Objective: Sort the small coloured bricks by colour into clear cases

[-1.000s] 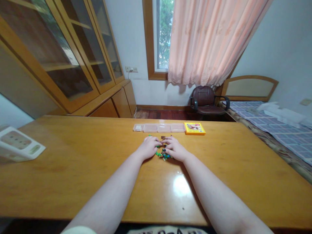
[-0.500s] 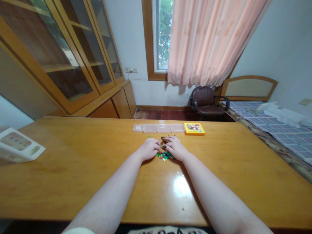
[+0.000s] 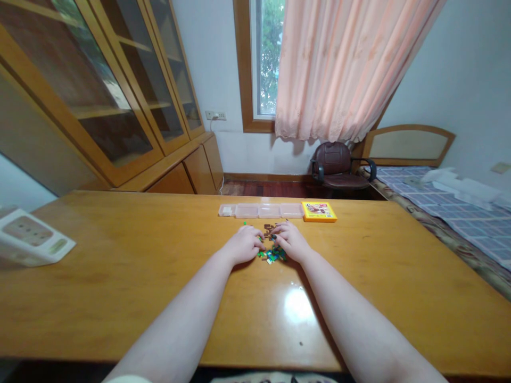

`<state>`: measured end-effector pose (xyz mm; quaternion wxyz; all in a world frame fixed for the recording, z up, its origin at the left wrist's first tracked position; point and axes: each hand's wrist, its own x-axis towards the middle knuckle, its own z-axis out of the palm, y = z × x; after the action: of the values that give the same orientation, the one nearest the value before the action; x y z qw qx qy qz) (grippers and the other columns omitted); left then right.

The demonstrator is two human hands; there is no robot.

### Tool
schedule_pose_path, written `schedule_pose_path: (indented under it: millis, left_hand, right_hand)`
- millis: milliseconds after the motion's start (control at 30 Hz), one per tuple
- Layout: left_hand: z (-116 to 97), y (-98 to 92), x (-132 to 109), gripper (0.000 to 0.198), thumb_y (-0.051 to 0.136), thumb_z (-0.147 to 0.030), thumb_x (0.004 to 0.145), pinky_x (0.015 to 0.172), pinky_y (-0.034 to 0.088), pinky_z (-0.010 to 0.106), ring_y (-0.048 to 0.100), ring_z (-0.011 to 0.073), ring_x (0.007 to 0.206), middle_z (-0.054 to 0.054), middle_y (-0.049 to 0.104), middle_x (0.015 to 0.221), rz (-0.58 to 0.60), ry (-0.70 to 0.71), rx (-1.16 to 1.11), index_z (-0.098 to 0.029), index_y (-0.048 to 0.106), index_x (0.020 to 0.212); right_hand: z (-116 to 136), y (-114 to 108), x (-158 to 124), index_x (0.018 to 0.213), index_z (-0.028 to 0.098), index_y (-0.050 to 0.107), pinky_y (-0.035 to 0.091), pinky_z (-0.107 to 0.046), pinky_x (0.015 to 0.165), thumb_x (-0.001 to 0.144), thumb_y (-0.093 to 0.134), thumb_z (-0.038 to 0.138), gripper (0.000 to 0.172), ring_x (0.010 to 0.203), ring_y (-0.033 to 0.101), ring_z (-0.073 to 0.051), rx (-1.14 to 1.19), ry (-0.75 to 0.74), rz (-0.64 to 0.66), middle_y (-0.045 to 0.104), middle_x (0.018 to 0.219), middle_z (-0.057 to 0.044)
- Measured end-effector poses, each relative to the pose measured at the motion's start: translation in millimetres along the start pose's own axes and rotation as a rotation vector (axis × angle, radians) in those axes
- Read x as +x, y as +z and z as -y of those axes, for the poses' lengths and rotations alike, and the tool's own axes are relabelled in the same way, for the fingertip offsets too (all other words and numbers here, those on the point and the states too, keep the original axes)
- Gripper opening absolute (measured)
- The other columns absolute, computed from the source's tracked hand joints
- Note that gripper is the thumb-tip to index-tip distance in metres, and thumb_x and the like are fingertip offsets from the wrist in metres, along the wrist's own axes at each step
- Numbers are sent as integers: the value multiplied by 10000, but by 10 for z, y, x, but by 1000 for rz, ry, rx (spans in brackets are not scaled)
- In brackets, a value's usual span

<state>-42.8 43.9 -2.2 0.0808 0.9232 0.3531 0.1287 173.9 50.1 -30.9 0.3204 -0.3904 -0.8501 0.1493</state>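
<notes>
Small green, blue and white toy bricks [image 3: 273,254] lie in a loose pile between my hands on the wooden table. A cluster of small brown toy bricks [image 3: 269,230] lies just beyond them. My left hand [image 3: 244,245] rests at the left side of the pile, its fingers curled together; what they hold, if anything, is too small to make out. My right hand [image 3: 293,242] is on the right side, fingers spread beside the brown bricks and over the edge of the coloured ones. One green brick [image 3: 245,223] lies apart beyond my left hand.
A row of clear plastic compartments [image 3: 269,211] lies beyond the bricks, with a yellow box [image 3: 319,211] at its right end. A white container [image 3: 32,236] stands at the table's left. Past the table are a brown chair [image 3: 336,165] and a bed [image 3: 439,186].
My right hand has drawn slightly to the right, uncovering more of the brown bricks and the coloured pile. My left hand has barely moved.
</notes>
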Motion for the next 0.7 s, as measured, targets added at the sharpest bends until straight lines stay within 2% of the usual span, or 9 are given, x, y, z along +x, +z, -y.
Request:
schedule_pose_path:
  millis: [100, 233, 433, 567, 700]
  left_hand:
    - [-58, -32, -13, 279, 558, -139, 760, 1013, 305, 459, 513, 228, 1036, 24, 652, 1081, 1, -15, 50, -304, 744, 887]
    - [-56, 28, -8, 325, 585, -145, 733, 1083, 189, 554, 441, 277, 1176, 38, 596, 1213, -22, -78, 74, -299, 713, 990]
    - [34, 131, 13, 373, 545, -127, 768, 1089, 243, 521, 445, 253, 1196, 67, 570, 1251, -69, -148, 62, -265, 675, 1088]
    - [23, 92, 15, 282, 525, -120, 783, 1073, 280, 492, 491, 234, 1144, 63, 602, 1198, -91, -128, 31, -248, 720, 942]
    - [-20, 62, 21, 296, 519, -93, 768, 1053, 305, 464, 512, 215, 1112, 21, 621, 1162, -53, -35, -20, -276, 730, 866]
  right_hand:
    - [-18, -8, 2, 629, 240, 718, 371, -408, 974, 898, 465, 278, 371, 1040, 562, -215, 41, -37, 0, 708, 920, -33]
    - [-17, -13, -1, 627, 242, 722, 383, -398, 957, 886, 475, 288, 361, 1013, 574, -216, 45, -33, 20, 715, 893, -31]
    - [-24, -2, -3, 803, 236, 749, 387, -399, 946, 918, 436, 319, 344, 1013, 569, -212, 25, 4, 11, 703, 971, -47]
    - [-49, 11, 4, 856, 208, 749, 408, -399, 919, 929, 403, 322, 372, 988, 569, -218, -5, 32, -34, 696, 984, -74]
    - [-41, 18, -2, 861, 240, 754, 367, -430, 970, 931, 404, 317, 366, 1074, 520, -231, -38, 35, 45, 674, 1084, -58]
